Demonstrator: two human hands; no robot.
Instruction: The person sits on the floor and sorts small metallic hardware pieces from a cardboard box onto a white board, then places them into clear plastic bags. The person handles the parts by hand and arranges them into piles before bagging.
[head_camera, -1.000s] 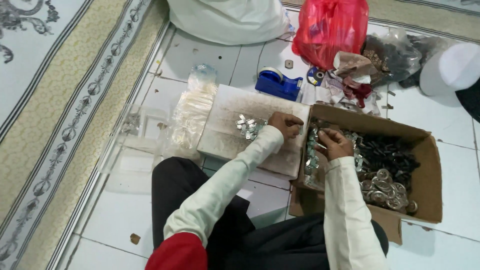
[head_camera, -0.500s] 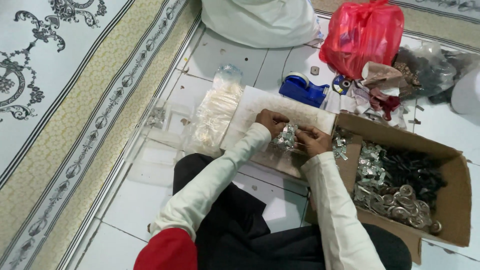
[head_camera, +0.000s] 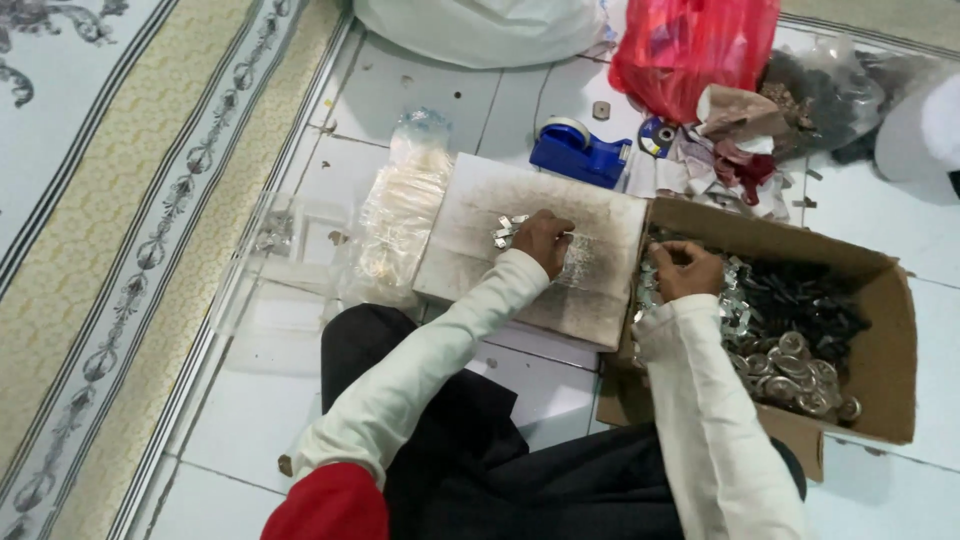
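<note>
On white tiled floor (head_camera: 240, 440) beside patterned carpet (head_camera: 110, 200), left hand (head_camera: 542, 240) curled on board (head_camera: 470, 250), right hand (head_camera: 685, 270) pinching pieces in box (head_camera: 880, 400)

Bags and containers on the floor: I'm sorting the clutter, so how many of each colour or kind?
Red plastic bag: 1
White bag: 1
Clear plastic bags: 2
Cardboard box: 1
Blue tape dispenser: 1
Total: 6

Right hand's (head_camera: 688, 270) grasp perhaps hidden
</note>
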